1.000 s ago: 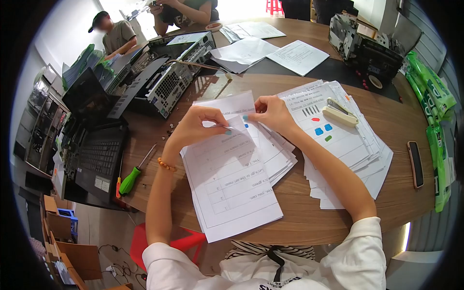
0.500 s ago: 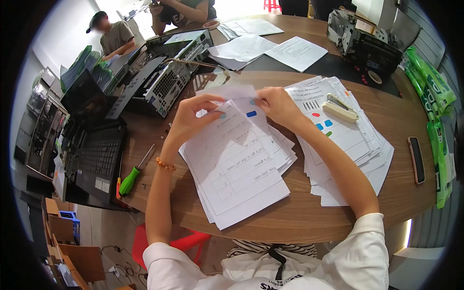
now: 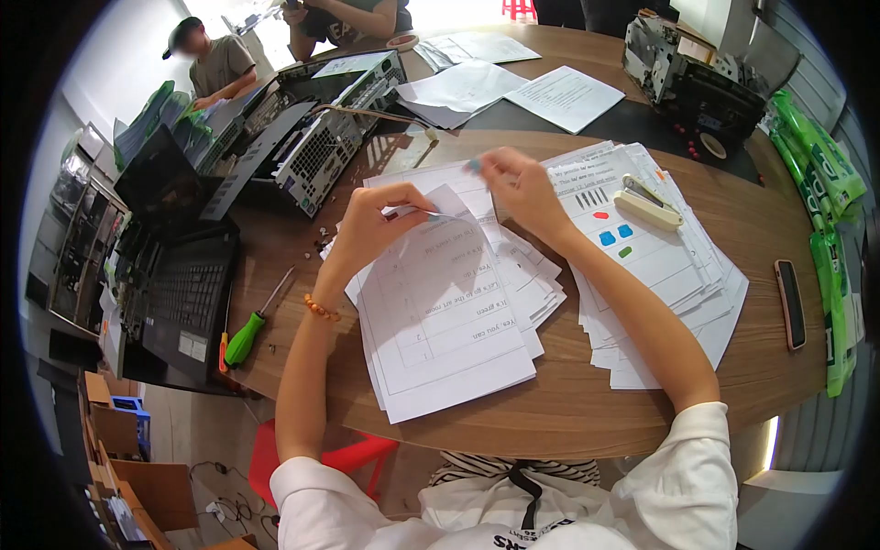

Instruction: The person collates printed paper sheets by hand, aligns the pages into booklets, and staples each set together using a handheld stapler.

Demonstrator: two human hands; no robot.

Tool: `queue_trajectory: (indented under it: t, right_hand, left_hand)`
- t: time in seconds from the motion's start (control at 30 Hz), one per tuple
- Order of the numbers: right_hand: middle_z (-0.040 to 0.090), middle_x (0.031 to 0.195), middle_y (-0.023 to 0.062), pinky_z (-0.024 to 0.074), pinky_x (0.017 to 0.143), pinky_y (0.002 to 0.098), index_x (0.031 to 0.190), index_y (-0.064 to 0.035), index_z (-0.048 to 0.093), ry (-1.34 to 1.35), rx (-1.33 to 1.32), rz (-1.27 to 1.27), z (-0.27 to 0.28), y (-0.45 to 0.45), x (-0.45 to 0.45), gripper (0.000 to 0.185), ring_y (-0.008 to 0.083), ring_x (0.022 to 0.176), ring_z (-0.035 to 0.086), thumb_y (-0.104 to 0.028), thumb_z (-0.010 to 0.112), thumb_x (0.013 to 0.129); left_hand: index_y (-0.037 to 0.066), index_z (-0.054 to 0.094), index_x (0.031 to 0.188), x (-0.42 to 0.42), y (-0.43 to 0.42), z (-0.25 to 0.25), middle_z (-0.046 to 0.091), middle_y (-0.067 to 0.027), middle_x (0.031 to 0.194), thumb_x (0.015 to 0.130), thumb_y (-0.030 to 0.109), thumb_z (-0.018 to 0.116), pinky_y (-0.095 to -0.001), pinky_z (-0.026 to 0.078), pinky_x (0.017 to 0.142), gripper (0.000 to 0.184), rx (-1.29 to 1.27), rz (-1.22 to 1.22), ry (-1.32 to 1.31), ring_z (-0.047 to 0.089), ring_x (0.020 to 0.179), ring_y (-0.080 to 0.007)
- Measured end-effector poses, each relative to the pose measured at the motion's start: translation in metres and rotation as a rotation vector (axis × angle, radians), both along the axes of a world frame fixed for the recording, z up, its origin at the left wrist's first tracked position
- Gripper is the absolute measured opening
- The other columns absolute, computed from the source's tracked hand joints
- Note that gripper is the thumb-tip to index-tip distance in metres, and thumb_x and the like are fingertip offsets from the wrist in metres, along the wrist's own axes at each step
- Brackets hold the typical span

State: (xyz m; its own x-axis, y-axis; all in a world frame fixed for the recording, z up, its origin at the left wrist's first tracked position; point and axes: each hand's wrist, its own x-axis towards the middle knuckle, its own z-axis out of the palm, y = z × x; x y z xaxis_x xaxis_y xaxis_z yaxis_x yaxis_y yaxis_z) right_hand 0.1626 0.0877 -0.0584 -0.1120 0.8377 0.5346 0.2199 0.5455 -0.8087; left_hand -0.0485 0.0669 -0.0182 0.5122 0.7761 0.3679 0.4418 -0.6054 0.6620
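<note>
Between thumb and fingers, my left hand point(image 3: 387, 222) pinches the top edge of some printed sheets point(image 3: 440, 312), which hang toward the table's front edge. My right hand point(image 3: 518, 188) is raised just right of their top edge; its fingertips are curled and blurred, and whether they hold anything is unclear. Under and behind the sheets, more loose papers point(image 3: 532, 284) lie fanned out. To the right is a pile of worksheets point(image 3: 642, 275) with coloured marks, and a cream stapler point(image 3: 649, 209) rests on it.
An opened computer case point(image 3: 321, 160), a laptop point(image 3: 183, 293) and a green screwdriver point(image 3: 246, 337) are at the left. A phone point(image 3: 788, 304) lies at the right edge. A dismantled machine point(image 3: 701, 92) and papers point(image 3: 564, 99) stand farther back. Two people are across the table.
My right hand has come away from the top of the sheets, its fingers lifted. The held sheets have shifted slightly left, and the blue mark seen earlier is out of sight.
</note>
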Motion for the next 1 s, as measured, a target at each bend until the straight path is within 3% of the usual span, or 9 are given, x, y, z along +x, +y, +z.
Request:
queue_trajectory:
  t: [0.17,0.23,0.37,0.57,0.63,0.73,0.87,0.93,1.0]
  right_hand:
    - [0.061,0.081,0.0173,0.0476,0.061,0.0295,0.092,0.0061,0.057,-0.326,-0.156,-0.227,-0.010,0.000,0.005,0.039,0.0223,0.068,0.061,-0.027,0.065,0.073]
    - [0.061,0.077,0.0143,0.0464,0.061,0.0317,0.093,0.0012,0.059,-0.153,-0.250,-0.089,-0.011,-0.001,0.002,0.031,0.0232,0.066,0.059,-0.021,0.065,0.072]
    - [0.058,0.075,0.0124,0.0443,0.061,0.0343,0.097,-0.0045,0.060,-0.268,-0.136,-0.051,0.002,-0.005,0.004,0.026,0.0245,0.065,0.057,-0.012,0.061,0.072]
    - [0.055,0.076,0.0123,0.0418,0.061,0.0340,0.093,-0.0024,0.058,-0.401,0.188,0.233,0.017,-0.013,-0.001,0.016,0.0263,0.065,0.054,-0.008,0.055,0.078]
    - [0.052,0.075,0.0080,0.0382,0.058,0.0265,0.094,0.0015,0.053,-0.363,0.203,0.262,0.021,-0.015,-0.004,0.015,0.0133,0.067,0.047,-0.009,0.052,0.083]
    - [0.051,0.072,0.0060,0.0373,0.057,0.0252,0.092,0.0003,0.051,-0.239,-0.198,0.335,0.032,-0.021,-0.004,0.014,0.0113,0.066,0.046,-0.012,0.050,0.085]
    - [0.052,0.064,0.0144,0.0407,0.058,0.0351,0.087,-0.0002,0.053,-0.197,-0.185,0.288,0.023,-0.021,-0.013,0.018,0.0237,0.061,0.052,-0.017,0.050,0.084]
    - [0.053,0.065,0.0099,0.0390,0.054,0.0304,0.086,0.0004,0.051,-0.167,-0.080,0.132,0.015,-0.012,-0.010,0.018,0.0174,0.057,0.048,-0.018,0.051,0.084]
    - [0.052,0.066,0.0072,0.0375,0.052,0.0271,0.088,0.0002,0.050,-0.043,-0.085,0.072,0.017,-0.002,0.003,0.018,0.0128,0.056,0.045,-0.018,0.050,0.085]
  left_hand:
    - [0.002,0.061,0.080,0.001,0.004,-0.010,0.063,-0.0031,0.075,0.070,-0.003,0.062,-0.0207,0.045,0.068,0.011,-0.065,-0.048,-0.126,0.058,0.070,-0.0095]
    - [0.002,0.062,0.080,0.006,-0.001,-0.006,0.063,-0.0046,0.077,0.069,-0.003,0.063,-0.0218,0.046,0.069,0.012,-0.144,0.054,-0.206,0.058,0.069,-0.0108]
    - [0.003,0.062,0.083,0.007,-0.003,0.002,0.063,-0.0062,0.081,0.068,-0.002,0.065,-0.0239,0.046,0.072,0.016,-0.035,0.075,-0.156,0.059,0.074,-0.0140]
    - [0.004,0.061,0.089,0.008,0.003,0.000,0.062,-0.0062,0.084,0.067,-0.002,0.065,-0.0264,0.045,0.075,0.023,0.706,0.184,0.049,0.058,0.085,-0.0154]
    - [0.003,0.061,0.088,0.007,0.005,-0.006,0.062,-0.0054,0.086,0.068,-0.001,0.065,-0.0257,0.045,0.074,0.021,0.218,0.063,-0.206,0.058,0.084,-0.0155]
    - [0.007,0.056,0.100,0.009,0.003,-0.010,0.062,-0.0055,0.090,0.070,-0.002,0.063,-0.0254,0.045,0.072,0.033,0.204,0.145,-0.173,0.059,0.083,-0.0163]
    - [0.010,0.045,0.115,0.012,-0.002,-0.009,0.062,-0.0070,0.090,0.071,0.004,0.064,-0.0277,0.044,0.074,0.049,0.011,0.191,-0.351,0.057,0.088,-0.0154]
    - [0.006,0.036,0.122,0.010,0.003,-0.009,0.059,-0.0124,0.098,0.072,0.014,0.066,-0.0318,0.042,0.078,0.058,0.454,0.312,-0.112,0.054,0.096,-0.0162]
    - [0.003,0.036,0.121,0.007,0.004,-0.004,0.056,-0.0146,0.105,0.073,0.018,0.067,-0.0324,0.039,0.083,0.059,0.530,0.461,-0.132,0.051,0.100,-0.0173]
